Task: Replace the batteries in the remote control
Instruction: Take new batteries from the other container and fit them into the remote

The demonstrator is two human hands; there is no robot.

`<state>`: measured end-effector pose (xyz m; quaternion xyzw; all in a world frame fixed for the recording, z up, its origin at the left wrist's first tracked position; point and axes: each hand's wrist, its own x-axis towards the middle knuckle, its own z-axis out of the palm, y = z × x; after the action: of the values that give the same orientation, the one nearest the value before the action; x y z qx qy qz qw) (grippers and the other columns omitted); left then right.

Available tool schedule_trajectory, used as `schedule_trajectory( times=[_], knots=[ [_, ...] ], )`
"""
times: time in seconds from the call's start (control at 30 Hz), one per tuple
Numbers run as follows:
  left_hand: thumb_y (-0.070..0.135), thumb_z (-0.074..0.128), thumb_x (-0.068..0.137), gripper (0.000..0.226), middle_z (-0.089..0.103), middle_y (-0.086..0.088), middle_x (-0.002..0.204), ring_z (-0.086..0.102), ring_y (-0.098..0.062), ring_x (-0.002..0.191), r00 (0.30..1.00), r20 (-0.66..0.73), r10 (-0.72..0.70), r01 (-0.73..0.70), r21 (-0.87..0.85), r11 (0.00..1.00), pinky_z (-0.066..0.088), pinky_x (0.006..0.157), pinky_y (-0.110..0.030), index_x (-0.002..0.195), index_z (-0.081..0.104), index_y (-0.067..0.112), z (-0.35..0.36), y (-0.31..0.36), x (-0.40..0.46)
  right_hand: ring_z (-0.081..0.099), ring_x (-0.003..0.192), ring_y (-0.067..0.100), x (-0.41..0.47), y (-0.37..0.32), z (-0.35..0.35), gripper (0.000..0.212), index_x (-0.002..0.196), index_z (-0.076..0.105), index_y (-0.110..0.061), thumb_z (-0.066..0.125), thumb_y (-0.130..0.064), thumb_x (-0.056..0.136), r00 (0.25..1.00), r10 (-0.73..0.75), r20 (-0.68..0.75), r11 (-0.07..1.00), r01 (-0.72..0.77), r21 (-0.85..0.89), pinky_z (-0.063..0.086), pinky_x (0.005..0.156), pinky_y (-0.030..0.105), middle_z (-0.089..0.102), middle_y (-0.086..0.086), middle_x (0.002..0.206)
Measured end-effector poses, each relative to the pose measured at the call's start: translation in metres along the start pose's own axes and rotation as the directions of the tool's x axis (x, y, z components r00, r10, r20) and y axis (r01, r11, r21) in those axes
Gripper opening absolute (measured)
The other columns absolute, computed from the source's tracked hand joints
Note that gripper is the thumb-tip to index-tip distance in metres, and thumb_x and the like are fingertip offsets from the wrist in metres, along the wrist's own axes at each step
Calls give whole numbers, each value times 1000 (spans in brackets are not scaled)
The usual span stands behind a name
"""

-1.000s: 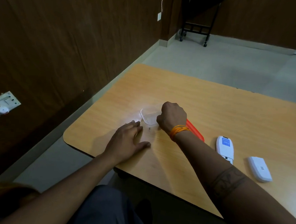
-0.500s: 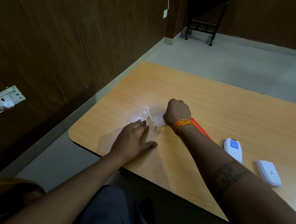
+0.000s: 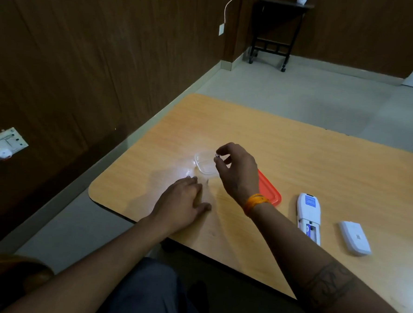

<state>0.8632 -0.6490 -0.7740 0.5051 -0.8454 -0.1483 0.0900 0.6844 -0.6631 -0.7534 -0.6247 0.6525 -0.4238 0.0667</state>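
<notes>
We see the right hand [image 3: 236,170] raised above the light wooden table [image 3: 297,162], its thumb and forefinger pinched on a small metallic-ended battery [image 3: 217,155], held just over the small clear plastic container [image 3: 204,162]. The other fingers curl loosely behind. An orange thread band [image 3: 256,200] wraps that wrist, and a dark tattooed band circles the forearm nearer to us.

Our left hand [image 3: 181,203] lies palm down on the table, fingers spread flat and holding nothing, its fingertips just near of the container.

Behind the right wrist, the flat orange-red plastic lid [image 3: 269,191] lies on the table, partly hidden by the hand. Right of it lies the white remote control [image 3: 308,215], face down, with its battery compartment open at the near end; something blue and white shows inside. Further right, apart from the remote, lies the white plastic battery cover [image 3: 354,238].
</notes>
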Motion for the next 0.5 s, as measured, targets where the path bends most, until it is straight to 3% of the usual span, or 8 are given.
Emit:
schedule_trajectory(
  times=[0.1, 0.17, 0.3, 0.4, 0.5],
  knots=[
    [57, 68, 92, 43, 68, -4, 129, 62, -23, 121, 997, 73, 30, -36, 86, 996, 50, 102, -35, 110, 71, 19, -6, 25, -4, 69, 80, 12, -26, 4, -18, 10, 101, 67, -17, 72, -18, 92, 999, 18, -47, 997, -14, 81, 56, 72, 35, 73, -9, 93],
    [57, 71, 89, 39, 66, -2, 104, 63, -22, 100, 990, 129, 64, -81, 135, 988, 54, 85, -36, 93, 68, 18, -7, 44, -7, 71, 83, 13, -44, 7, -31, 13, 105, 67, -17, 72, -17, 93, 996, 37, -77, 994, -29, 105, 59, 73, 37, 75, -8, 94],
    [57, 72, 87, 43, 65, -5, 103, 62, -27, 98, 966, 214, 143, -180, 166, 970, 53, 83, -39, 95, 67, 15, 4, 74, -12, 72, 83, 12, -77, 18, -57, 13, 111, 63, -24, 67, -22, 98, 987, 113, -117, 988, -98, 122, 60, 73, 37, 75, -8, 102],
    [58, 74, 85, 48, 65, -7, 108, 62, -28, 102, 947, 264, 183, -233, 172, 957, 50, 84, -39, 100, 67, 13, 14, 105, -17, 73, 79, 14, -105, 39, -89, 12, 109, 60, -28, 63, -20, 100, 967, 192, -170, 975, -169, 143, 61, 69, 43, 69, -11, 97],
    [59, 74, 86, 52, 65, -8, 115, 60, -27, 109, 942, 260, 211, -250, 127, 960, 49, 88, -38, 109, 67, 13, 29, 137, -21, 69, 75, 9, -133, 55, -122, 23, 114, 62, -23, 68, -14, 94, 938, 268, -219, 963, -257, 77, 56, 67, 33, 68, -10, 91]
  ],
)
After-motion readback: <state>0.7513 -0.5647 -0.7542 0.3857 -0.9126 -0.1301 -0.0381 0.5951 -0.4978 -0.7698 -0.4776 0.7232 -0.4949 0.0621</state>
